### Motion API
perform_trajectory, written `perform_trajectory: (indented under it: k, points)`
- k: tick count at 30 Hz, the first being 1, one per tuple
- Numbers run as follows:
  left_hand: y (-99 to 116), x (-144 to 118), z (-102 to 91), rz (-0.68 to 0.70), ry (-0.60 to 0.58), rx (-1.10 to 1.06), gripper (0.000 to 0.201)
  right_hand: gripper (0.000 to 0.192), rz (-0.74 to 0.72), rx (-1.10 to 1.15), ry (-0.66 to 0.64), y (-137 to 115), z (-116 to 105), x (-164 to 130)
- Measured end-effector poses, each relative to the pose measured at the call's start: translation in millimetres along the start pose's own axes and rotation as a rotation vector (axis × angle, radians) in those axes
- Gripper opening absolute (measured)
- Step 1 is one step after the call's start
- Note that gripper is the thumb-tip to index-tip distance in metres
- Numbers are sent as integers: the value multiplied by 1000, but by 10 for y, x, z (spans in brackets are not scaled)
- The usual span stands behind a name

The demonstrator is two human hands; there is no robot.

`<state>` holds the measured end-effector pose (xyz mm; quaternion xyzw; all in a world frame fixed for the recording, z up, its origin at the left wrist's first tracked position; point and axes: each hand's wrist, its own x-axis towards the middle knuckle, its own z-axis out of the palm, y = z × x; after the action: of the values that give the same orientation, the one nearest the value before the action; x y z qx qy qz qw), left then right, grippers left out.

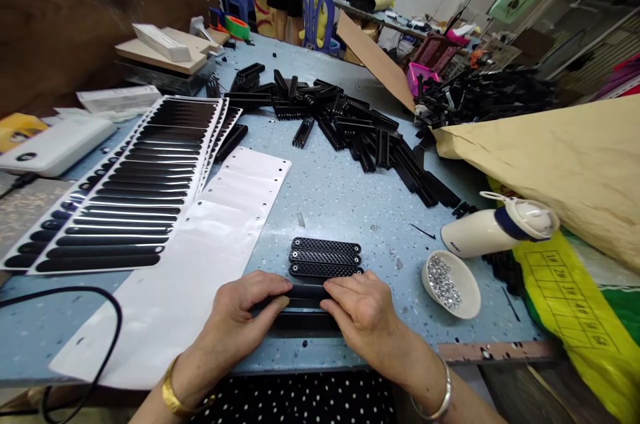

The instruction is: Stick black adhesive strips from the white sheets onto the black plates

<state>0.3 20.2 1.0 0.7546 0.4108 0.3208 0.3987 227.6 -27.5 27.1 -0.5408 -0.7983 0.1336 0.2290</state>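
Blue speckled table (330, 197) runs ahead of you, with a heap of black parts (350, 124) across its far half and sticker sheets (135, 184) fanned out to your left. Your left hand (245, 317) and right hand (363, 317) meet at the near edge, each pinching one end of a black strip (306, 292) between thumb and fingertips, fingers pressed close together. A second dark piece (300, 323) lies under your hands. Three textured strips (325, 257) sit side by side just beyond your knuckles. To your right, a small white bowl (463, 287) holds tiny silver bits, and a white bottle (495, 227) lies on its side just behind it.
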Motion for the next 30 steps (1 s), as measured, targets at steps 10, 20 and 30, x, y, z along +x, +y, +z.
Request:
perform_trajectory:
  k: [10,20,30]
  points:
    - [90,41,33,-122,7,124,23,14,11,17,0,23,30,-18]
    - [93,150,151,-102,-34,201,23,13,21,42,54,23,46,-26]
    - [88,164,138,-84,-41,173,26,15,42,72,64,59,62,-50]
